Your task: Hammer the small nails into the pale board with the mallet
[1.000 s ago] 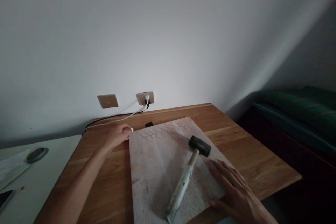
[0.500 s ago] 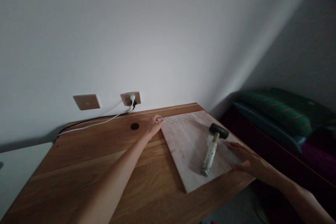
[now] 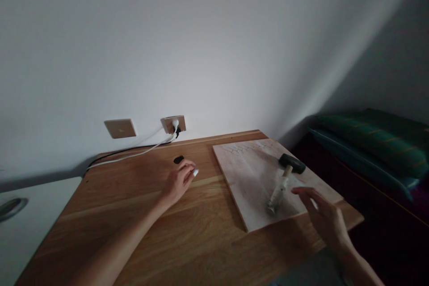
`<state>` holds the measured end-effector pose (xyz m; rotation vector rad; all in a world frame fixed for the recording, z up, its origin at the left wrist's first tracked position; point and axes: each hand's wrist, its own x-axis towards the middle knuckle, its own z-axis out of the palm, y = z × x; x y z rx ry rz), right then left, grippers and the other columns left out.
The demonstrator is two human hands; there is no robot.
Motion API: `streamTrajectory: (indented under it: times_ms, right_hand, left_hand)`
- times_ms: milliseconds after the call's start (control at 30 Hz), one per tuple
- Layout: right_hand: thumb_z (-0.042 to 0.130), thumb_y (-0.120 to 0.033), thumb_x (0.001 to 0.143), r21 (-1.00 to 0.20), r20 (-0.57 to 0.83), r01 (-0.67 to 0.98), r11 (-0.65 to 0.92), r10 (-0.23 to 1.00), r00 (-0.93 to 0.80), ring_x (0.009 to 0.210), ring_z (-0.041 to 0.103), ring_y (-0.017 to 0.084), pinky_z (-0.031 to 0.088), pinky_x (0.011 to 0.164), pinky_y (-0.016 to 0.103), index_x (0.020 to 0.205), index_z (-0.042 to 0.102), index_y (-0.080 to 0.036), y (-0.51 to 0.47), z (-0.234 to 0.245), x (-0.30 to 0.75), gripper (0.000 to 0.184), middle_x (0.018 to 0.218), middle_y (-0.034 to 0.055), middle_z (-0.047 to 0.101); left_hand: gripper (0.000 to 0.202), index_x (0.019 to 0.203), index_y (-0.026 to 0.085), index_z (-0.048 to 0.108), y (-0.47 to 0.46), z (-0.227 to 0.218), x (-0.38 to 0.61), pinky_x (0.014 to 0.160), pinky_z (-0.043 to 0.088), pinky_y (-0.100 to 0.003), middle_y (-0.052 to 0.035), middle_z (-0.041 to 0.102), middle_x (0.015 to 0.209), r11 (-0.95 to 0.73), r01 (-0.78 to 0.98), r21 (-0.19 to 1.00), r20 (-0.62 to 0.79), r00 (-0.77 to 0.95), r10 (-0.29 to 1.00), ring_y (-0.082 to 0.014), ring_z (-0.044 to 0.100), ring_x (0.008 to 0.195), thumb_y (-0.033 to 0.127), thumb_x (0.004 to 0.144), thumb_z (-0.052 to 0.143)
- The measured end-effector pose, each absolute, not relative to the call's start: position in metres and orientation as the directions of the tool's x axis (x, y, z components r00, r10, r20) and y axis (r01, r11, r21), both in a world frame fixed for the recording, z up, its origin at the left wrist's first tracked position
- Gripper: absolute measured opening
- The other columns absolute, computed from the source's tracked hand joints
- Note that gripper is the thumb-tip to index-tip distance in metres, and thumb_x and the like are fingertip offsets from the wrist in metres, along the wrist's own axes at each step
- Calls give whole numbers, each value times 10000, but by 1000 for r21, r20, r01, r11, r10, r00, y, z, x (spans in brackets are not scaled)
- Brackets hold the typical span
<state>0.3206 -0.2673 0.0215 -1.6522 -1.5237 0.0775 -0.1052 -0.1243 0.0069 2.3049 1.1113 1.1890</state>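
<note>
My left hand (image 3: pixel 181 181) is closed in a pinch over the desk, left of the board. A small white piece (image 3: pixel 195 172) shows at its fingertips; its kind is too small to tell. A pale flat board (image 3: pixel 237 178) lies on the wooden desk, with a row of zigzag lines drawn along its far edge. On the board rests a mallet (image 3: pixel 279 190) with a black head and a worn, white-smeared handle. My right hand (image 3: pixel 323 216) hovers over the board's near right corner, beside the mallet, its fingers apart and holding nothing.
A wall socket (image 3: pixel 173 124) with plugs feeds white and black cables (image 3: pixel 127 156) along the desk's back left. A dark cable hole (image 3: pixel 178 159) sits behind my left hand. Green striped cushions (image 3: pixel 375 143) lie at the right, and a white surface (image 3: pixel 36 214) adjoins at the left.
My left hand has left the board's far left corner and come nearer with the small white piece. My right hand has lifted off the board's right edge. The view has shifted slightly.
</note>
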Motion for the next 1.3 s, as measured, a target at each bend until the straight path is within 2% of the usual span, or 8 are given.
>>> streamTrajectory:
  times_ms: [100,200,333,400,567,733,967,1300]
  right_hand:
    - [516,-499,1024,-674,449,681,287,891,69,892,734,258,594,801,361,899,737,-236,-269,34,235,366,949,94,757]
    - [505,-352,1062,-707,377,561,431,901,-216,951,709,226,574,837,332,1032,724,-239,-260,44,159,248,1030,90,732]
    - [555,-271,1040,-724,427,483,492,870,-245,915,694,196,570,820,313,1071,683,-231,-236,42,100,137,1038,67,718]
    - [546,-237,1036,-729,454,473,495,866,-207,887,692,191,569,793,309,1085,669,-229,-228,36,87,132,1026,61,711]
    - [522,-142,1013,-693,519,475,542,833,-194,868,683,190,567,775,308,1148,651,-240,-230,22,83,211,1047,62,693]
    - [513,-124,1008,-686,527,488,540,831,-178,866,684,190,564,765,307,1220,606,-247,-235,16,86,263,1018,56,674]
    - [485,-124,1023,-674,524,494,549,827,-205,840,669,176,552,752,294,1285,538,-243,-235,16,84,292,1009,53,667]
    - [481,-109,1020,-655,525,486,579,811,-259,846,659,178,551,763,304,1336,543,-268,-238,17,84,359,1052,60,665]
  left_hand:
    - [208,987,203,691,-140,4,-119,870,565,-285,-86,686,1111,-685,573,449,621,351,701,-168,702,921,246,1033,493]
    - [196,999,204,687,-147,3,-122,849,563,-268,-85,691,1077,-720,627,298,707,362,608,-158,701,895,235,1042,498]
    - [139,973,188,671,-149,6,-121,764,555,-264,-66,696,962,-789,612,53,830,412,375,-156,682,809,193,1024,543]
    - [129,935,175,655,-151,8,-121,745,554,-273,-69,692,929,-799,601,-11,857,417,302,-164,676,796,181,1016,556]
    - [109,903,166,638,-154,11,-122,737,559,-276,-75,688,915,-814,576,-73,859,451,242,-166,673,792,215,998,618]
    - [49,926,164,643,-155,11,-122,738,560,-289,-73,684,910,-847,511,-147,839,518,167,-169,666,791,188,965,660]
    - [58,929,167,643,-157,12,-123,774,578,-300,-82,684,941,-852,506,-135,828,530,183,-172,671,818,208,968,653]
    - [78,894,170,613,-156,12,-121,742,589,-296,-86,680,932,-860,492,-139,822,542,177,-172,668,811,182,970,615]
